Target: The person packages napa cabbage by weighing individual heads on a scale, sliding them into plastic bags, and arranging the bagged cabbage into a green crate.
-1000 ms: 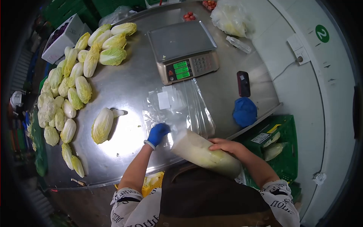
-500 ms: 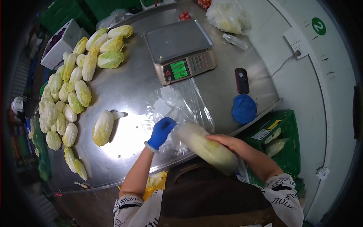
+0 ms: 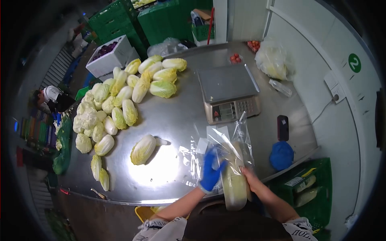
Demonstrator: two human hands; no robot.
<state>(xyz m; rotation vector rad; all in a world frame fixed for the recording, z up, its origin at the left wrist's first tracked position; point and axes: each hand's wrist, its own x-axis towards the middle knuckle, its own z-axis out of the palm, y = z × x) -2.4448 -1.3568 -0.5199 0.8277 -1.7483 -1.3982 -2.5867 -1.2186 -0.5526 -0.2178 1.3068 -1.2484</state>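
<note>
A pale napa cabbage (image 3: 234, 186) lies inside a clear plastic bag (image 3: 240, 149) at the table's front edge, its long side pointing toward me. My right hand (image 3: 251, 179), bare, grips its right side through the film. On the other side, my left hand (image 3: 212, 170) wears a blue glove, fingers spread, close beside the bag. Flat clear bags with white labels (image 3: 202, 145) lie on the metal just left of it. One loose cabbage (image 3: 143, 150) rests farther left.
Many cabbages (image 3: 118, 117) are heaped on the left of the metal table (image 3: 173, 108). A scale (image 3: 229, 90) stands behind the bag. At right are a dark device (image 3: 282, 127), a blue bundle (image 3: 281, 156) and a green crate (image 3: 321, 201). A person (image 3: 56, 98) is far left.
My view has shifted, showing more at the back and left. The bagged cabbage has turned from slanted to nearly upright in view, and my left hand's fingers have spread.
</note>
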